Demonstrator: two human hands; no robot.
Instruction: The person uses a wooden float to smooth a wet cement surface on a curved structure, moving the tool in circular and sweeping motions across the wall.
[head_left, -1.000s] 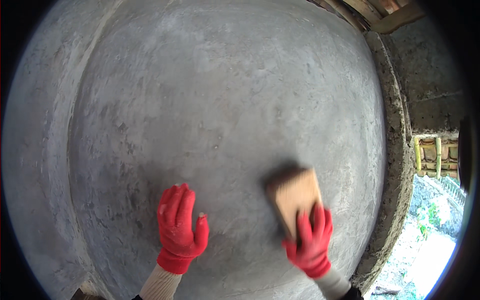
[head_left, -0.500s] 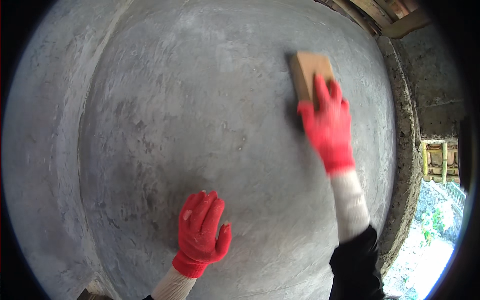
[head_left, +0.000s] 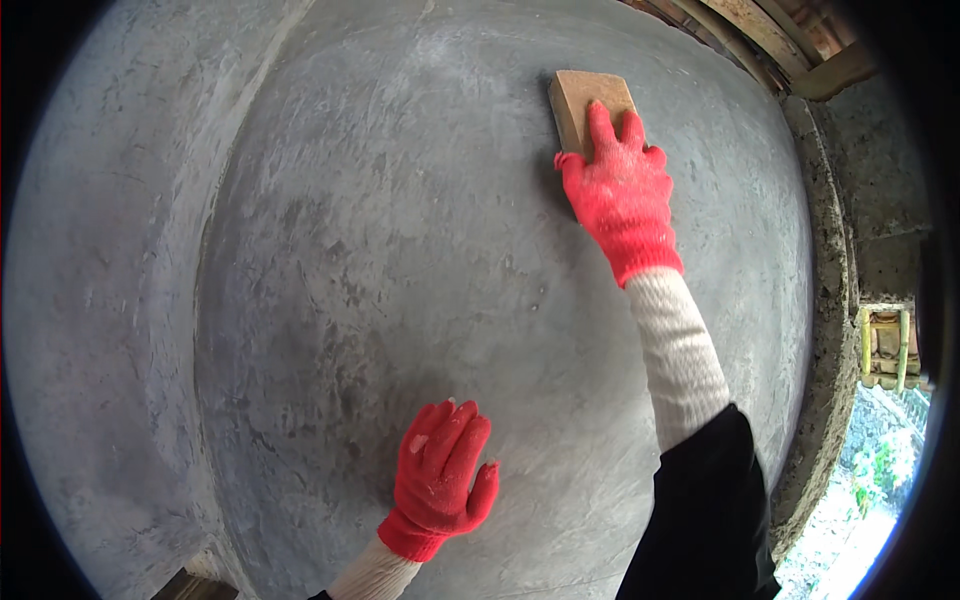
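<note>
High on the grey plastered wall [head_left: 420, 250], my right hand [head_left: 622, 195] in a red glove grips a brown rectangular block [head_left: 592, 95]. The block's flat side faces the wall, and its upper end sticks out past my fingers. My thumb lies along its left edge. Lower down, my left hand [head_left: 440, 480], also red-gloved, is open and holds nothing. Its fingers point up and its thumb stands apart to the right. The palm faces the wall, but whether it touches is hidden.
A rough concrete edge [head_left: 825, 300] borders the wall on the right, with a bright outdoor gap [head_left: 860, 500] beyond. Wooden roof beams [head_left: 760, 40] cross the upper right corner. At left, the wall meets another grey wall [head_left: 110, 250] in a corner.
My right hand has slid the block up the wall and a little to the left. The view has shifted slightly, so the left hand appears farther right, still open.
</note>
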